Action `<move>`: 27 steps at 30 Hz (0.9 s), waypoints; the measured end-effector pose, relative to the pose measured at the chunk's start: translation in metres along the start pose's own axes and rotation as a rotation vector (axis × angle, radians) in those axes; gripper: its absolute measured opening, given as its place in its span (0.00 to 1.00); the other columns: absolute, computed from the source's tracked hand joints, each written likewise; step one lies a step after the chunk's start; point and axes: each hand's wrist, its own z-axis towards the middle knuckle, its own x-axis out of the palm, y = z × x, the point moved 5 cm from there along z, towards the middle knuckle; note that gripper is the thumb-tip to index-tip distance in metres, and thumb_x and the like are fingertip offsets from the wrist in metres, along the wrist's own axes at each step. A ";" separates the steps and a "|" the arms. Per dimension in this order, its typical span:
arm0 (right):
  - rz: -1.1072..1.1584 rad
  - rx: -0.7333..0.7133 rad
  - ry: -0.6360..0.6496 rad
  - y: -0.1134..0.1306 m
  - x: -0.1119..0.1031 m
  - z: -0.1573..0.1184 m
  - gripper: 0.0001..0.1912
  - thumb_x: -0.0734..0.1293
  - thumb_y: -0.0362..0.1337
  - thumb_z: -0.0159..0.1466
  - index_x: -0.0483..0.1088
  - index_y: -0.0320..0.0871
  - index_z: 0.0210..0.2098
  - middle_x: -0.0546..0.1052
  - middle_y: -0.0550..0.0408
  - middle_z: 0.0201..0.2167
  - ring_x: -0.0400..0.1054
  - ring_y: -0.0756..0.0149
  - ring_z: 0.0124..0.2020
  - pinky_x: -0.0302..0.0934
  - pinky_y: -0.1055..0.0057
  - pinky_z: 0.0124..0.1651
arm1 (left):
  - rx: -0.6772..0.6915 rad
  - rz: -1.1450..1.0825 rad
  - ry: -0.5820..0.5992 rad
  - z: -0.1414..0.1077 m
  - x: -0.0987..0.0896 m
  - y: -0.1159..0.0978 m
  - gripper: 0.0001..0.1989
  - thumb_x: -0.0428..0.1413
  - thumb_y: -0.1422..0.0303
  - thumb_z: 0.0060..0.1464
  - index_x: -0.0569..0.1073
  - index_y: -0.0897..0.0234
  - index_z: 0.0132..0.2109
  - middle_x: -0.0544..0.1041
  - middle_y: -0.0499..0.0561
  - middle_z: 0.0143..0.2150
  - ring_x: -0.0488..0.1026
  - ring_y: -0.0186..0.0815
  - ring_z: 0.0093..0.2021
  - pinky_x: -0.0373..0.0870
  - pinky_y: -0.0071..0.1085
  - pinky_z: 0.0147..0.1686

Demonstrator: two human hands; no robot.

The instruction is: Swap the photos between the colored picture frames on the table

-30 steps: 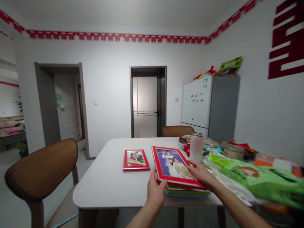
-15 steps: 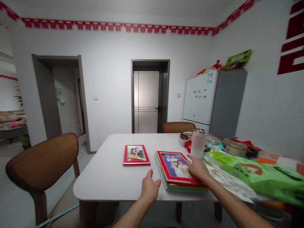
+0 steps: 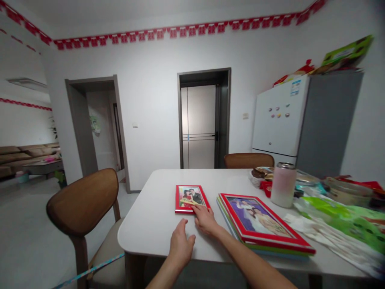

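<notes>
A small red picture frame [image 3: 177, 199] holding a photo of a couple lies flat on the white table [image 3: 144, 224]. My right hand [image 3: 206, 220] reaches across to its near right corner, fingers extended over the edge and touching it. Just in front of the frame hovers my left hand [image 3: 181, 243], empty, its thumb and fingers apart. To the right lies a stack of larger picture frames; the top one is a red picture frame [image 3: 249, 230] with a purple-toned wedding photo, and green and pale blue edges show beneath it.
A pink and white tumbler [image 3: 283, 185] stands behind the stack. Green plastic packaging [image 3: 349, 224] and a white cloth [image 3: 319, 233] crowd the right side. One brown chair [image 3: 87, 200] is at the left, another chair [image 3: 249, 160] beyond the table's far edge.
My right hand has left the stack of frames and moved left to the small red frame. The view has turned left. My left hand stays empty near the table's front edge.
</notes>
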 end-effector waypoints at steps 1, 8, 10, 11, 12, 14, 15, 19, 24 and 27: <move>0.001 -0.014 0.005 0.000 0.000 -0.008 0.29 0.57 0.29 0.47 0.60 0.38 0.51 0.61 0.45 0.53 0.52 0.56 0.54 0.43 0.55 0.53 | 0.017 0.000 -0.003 -0.002 -0.002 0.001 0.26 0.51 0.75 0.42 0.60 0.67 0.52 0.63 0.55 0.54 0.59 0.35 0.54 0.51 0.29 0.53; 0.313 -0.177 -0.021 0.017 -0.020 -0.102 0.27 0.55 0.28 0.47 0.66 0.43 0.46 0.67 0.49 0.48 0.57 0.60 0.51 0.47 0.58 0.55 | 0.257 0.174 0.114 -0.030 0.015 -0.009 0.34 0.57 0.73 0.34 0.59 0.67 0.53 0.55 0.58 0.58 0.48 0.44 0.59 0.42 0.44 0.56; 0.427 -0.150 -0.037 0.018 -0.031 -0.122 0.23 0.55 0.30 0.50 0.68 0.45 0.43 0.69 0.50 0.46 0.60 0.61 0.49 0.51 0.59 0.54 | 0.328 0.224 0.168 -0.038 0.025 -0.018 0.34 0.58 0.73 0.34 0.60 0.67 0.53 0.57 0.59 0.57 0.50 0.46 0.58 0.42 0.46 0.56; 0.470 -0.111 -0.058 0.016 -0.037 -0.127 0.21 0.55 0.32 0.51 0.69 0.46 0.42 0.70 0.51 0.45 0.61 0.61 0.48 0.52 0.60 0.53 | 0.361 0.245 0.189 -0.041 0.029 -0.022 0.31 0.58 0.73 0.36 0.61 0.66 0.52 0.59 0.59 0.57 0.51 0.46 0.57 0.43 0.45 0.56; 0.503 -0.061 -0.093 0.012 -0.044 -0.131 0.19 0.56 0.34 0.52 0.69 0.47 0.41 0.70 0.51 0.45 0.61 0.61 0.48 0.53 0.60 0.52 | 0.387 0.258 0.203 -0.043 0.032 -0.026 0.28 0.55 0.73 0.39 0.62 0.66 0.51 0.61 0.59 0.55 0.53 0.46 0.57 0.45 0.45 0.55; 0.544 0.057 -0.199 0.003 -0.057 -0.132 0.18 0.57 0.38 0.53 0.69 0.47 0.41 0.70 0.52 0.46 0.60 0.60 0.49 0.54 0.60 0.53 | 0.411 0.262 0.200 -0.047 0.032 -0.033 0.20 0.49 0.76 0.46 0.64 0.66 0.49 0.65 0.59 0.52 0.57 0.43 0.55 0.50 0.41 0.54; 0.562 0.111 -0.258 -0.003 -0.063 -0.131 0.19 0.57 0.40 0.53 0.68 0.47 0.42 0.69 0.51 0.47 0.59 0.59 0.51 0.53 0.61 0.53 | 0.412 0.253 0.184 -0.047 0.029 -0.036 0.19 0.46 0.77 0.47 0.65 0.66 0.49 0.66 0.59 0.51 0.59 0.42 0.54 0.51 0.40 0.54; 0.706 0.238 -0.368 -0.012 -0.068 -0.119 0.26 0.56 0.45 0.55 0.61 0.41 0.50 0.64 0.47 0.51 0.57 0.61 0.52 0.54 0.64 0.53 | 0.346 0.118 0.025 -0.050 -0.001 -0.047 0.20 0.48 0.75 0.46 0.64 0.64 0.48 0.67 0.57 0.51 0.61 0.42 0.52 0.54 0.39 0.53; 0.835 0.080 -0.244 0.025 -0.055 -0.095 0.28 0.55 0.46 0.56 0.56 0.38 0.53 0.63 0.44 0.52 0.58 0.63 0.51 0.54 0.64 0.53 | 0.159 -0.357 -0.273 -0.056 -0.048 -0.042 0.21 0.45 0.71 0.51 0.53 0.62 0.54 0.69 0.54 0.48 0.66 0.36 0.47 0.63 0.30 0.45; 0.724 0.001 -0.186 0.047 -0.047 -0.086 0.26 0.56 0.45 0.56 0.58 0.39 0.52 0.63 0.46 0.52 0.56 0.63 0.53 0.50 0.63 0.55 | 0.015 -0.651 -0.395 -0.057 -0.059 -0.018 0.30 0.50 0.70 0.47 0.47 0.62 0.56 0.67 0.55 0.49 0.66 0.35 0.48 0.63 0.29 0.45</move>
